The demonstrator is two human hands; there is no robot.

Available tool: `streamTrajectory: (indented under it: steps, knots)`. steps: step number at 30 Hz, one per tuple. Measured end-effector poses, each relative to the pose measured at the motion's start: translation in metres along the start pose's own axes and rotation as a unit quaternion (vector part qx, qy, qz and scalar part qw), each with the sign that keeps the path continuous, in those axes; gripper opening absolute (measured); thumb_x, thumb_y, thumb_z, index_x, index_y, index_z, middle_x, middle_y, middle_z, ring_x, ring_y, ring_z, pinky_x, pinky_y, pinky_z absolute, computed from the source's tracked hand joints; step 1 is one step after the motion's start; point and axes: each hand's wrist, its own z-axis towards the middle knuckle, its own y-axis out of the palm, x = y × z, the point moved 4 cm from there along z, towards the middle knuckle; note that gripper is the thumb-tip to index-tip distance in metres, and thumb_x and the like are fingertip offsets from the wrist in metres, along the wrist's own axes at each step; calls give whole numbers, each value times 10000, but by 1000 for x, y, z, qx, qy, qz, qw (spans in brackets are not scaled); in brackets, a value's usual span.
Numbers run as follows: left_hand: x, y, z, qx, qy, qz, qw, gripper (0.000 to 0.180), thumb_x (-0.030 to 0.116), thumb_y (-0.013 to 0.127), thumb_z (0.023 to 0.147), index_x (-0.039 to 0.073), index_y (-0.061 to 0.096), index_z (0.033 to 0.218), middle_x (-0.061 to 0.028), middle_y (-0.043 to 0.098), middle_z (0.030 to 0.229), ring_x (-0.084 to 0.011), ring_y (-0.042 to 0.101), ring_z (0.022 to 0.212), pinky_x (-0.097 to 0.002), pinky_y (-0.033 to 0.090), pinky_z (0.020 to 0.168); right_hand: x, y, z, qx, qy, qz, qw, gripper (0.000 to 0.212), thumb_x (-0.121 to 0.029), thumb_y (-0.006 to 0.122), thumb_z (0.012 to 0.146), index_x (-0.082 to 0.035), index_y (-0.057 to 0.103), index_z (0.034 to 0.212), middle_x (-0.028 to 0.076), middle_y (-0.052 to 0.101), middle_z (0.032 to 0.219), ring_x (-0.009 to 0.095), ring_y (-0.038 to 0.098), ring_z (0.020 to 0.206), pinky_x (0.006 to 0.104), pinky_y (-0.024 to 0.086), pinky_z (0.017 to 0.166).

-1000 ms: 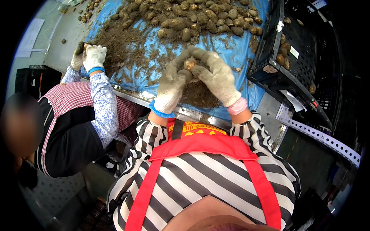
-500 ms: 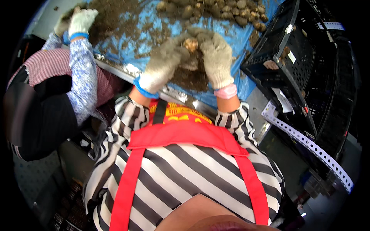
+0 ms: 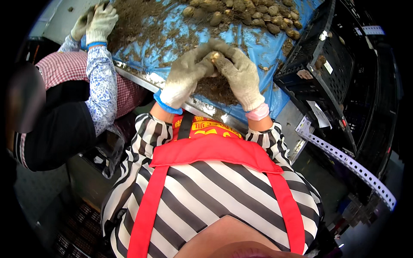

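The right hand, in a dirty cream cloth glove (image 3: 241,76), has moved its thumb in over the small, round, brown root (image 3: 215,56), so less of the root shows than half a second ago. The whole view has shifted a little too.

Closest is the black-and-white striped shirt (image 3: 206,189), under a bright red cloth apron (image 3: 215,151). The apron's yellow print is partly folded away. Past it, the left hand, in a matching dirty cream glove (image 3: 186,73), meets the right one. Both hands are closed around the root, which sits between their fingertips above the table. Only a pale bit peeks out; fingers hide the rest.

Below the hands lies a dark brown heap of dirt (image 3: 215,91), partly covered by the gloves, on a crinkly blue plastic sheet (image 3: 275,92). To the right, a black plastic crate (image 3: 303,74) leans at a slant, and its inside is too dark to see well.

Farther off, the pile of round brown roots (image 3: 269,19) is cut off at the top. At the upper left, a co-worker's gloved hands (image 3: 101,25) touch something I cannot make out.
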Motion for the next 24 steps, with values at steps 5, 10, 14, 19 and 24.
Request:
streamTrajectory:
  steps: [5, 10, 14, 19, 24]
  knots:
    - [22, 21, -7, 78, -63, 274, 957, 534, 187, 676, 940, -51, 570, 1405, -131, 700, 1208, -169, 667, 1124, -304, 546, 955, -9, -8, -8, 65, -36, -30, 997, 271, -127, 648, 941, -29, 741, 1176, 126, 732, 1092, 205, 703, 981, 306, 559, 860]
    - [11, 21, -12, 23, 114, 493, 862, 429, 193, 692, 942, 19, 651, 1332, -162, 700, 1205, -205, 707, 1019, -326, 583, 833, 0, -21, -8, 31, -198, -228, 953, 379, 35, 546, 871, -86, 739, 1173, 125, 722, 1120, 295, 719, 988, 337, 589, 824]
    - [10, 27, -17, -15, -5, 41, 999, 672, 77, 666, 891, -153, 363, 1445, -253, 546, 1390, -327, 631, 1230, -405, 609, 974, -4, -27, -16, 15, -150, -167, 974, 351, -184, 483, 1031, -30, 686, 1272, 127, 699, 1248, 242, 696, 1090, 311, 549, 910]
    - [1, 17, -16, -50, 10, -71, 996, 674, 88, 661, 894, -131, 351, 1451, -241, 565, 1365, -312, 655, 1197, -418, 615, 960, -9, -24, -25, 43, -169, -24, 984, 342, -221, 515, 1047, -7, 697, 1244, 152, 701, 1216, 251, 678, 1106, 323, 527, 954]
    - [11, 30, -18, -1, -31, 66, 997, 610, 55, 636, 890, -139, 406, 1420, -229, 609, 1296, -284, 691, 1111, -389, 622, 935, -10, -20, -35, 79, -77, 16, 994, 255, -175, 611, 994, -33, 744, 1158, 136, 729, 1135, 270, 677, 1015, 349, 524, 902]
